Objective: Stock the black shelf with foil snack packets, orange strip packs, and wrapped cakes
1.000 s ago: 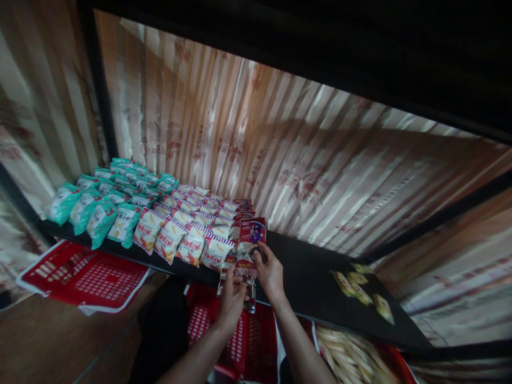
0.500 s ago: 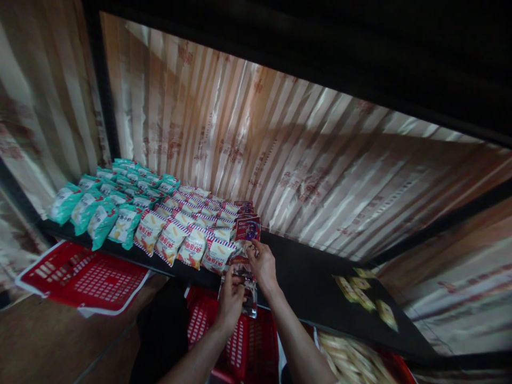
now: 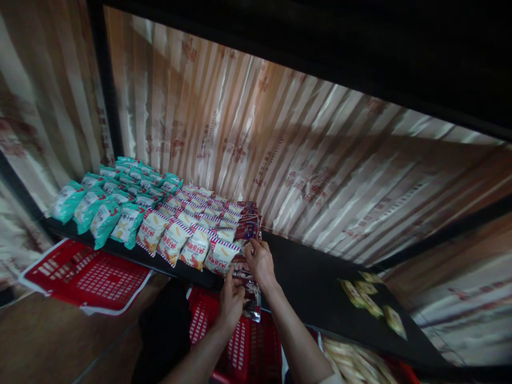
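My left hand is at the shelf's front edge, its thumb and fingers closed on a shiny dark red snack packet that reaches past the edge. Just behind it, my right hand has bent fingers pressed on a dark red packet in the same column. My fingers hide part of these packets, so their exact overlap is unclear. Directly left stand rows of white snack bags with striped tops. Teal snack bags fill the left end.
The black shelf runs right toward several yellowish packets. Below are a red basket at left, another red basket under my hands, and a container of pale packets. A dark beam crosses overhead, with printed sheeting behind.
The view has shifted slightly. My right fingers have moved a little left over the dark red packets and curl more. My left hand stays on the front packet.
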The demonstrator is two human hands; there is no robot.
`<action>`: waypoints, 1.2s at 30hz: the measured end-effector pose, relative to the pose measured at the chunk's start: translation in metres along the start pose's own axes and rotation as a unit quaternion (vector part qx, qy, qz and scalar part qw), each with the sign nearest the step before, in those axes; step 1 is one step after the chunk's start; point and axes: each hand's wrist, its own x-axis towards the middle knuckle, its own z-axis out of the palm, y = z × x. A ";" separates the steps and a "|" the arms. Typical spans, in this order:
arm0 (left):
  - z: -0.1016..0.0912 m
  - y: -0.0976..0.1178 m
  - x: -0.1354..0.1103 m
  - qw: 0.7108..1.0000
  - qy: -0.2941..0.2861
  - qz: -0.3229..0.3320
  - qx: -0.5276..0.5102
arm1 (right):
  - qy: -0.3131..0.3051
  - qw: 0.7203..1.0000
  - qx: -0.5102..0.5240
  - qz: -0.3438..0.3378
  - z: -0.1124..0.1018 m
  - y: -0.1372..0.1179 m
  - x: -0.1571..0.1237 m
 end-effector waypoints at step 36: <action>-0.002 0.000 0.005 0.999 0.008 -0.007 0.045 | 0.059 0.997 -0.009 -0.040 0.014 0.015 -0.009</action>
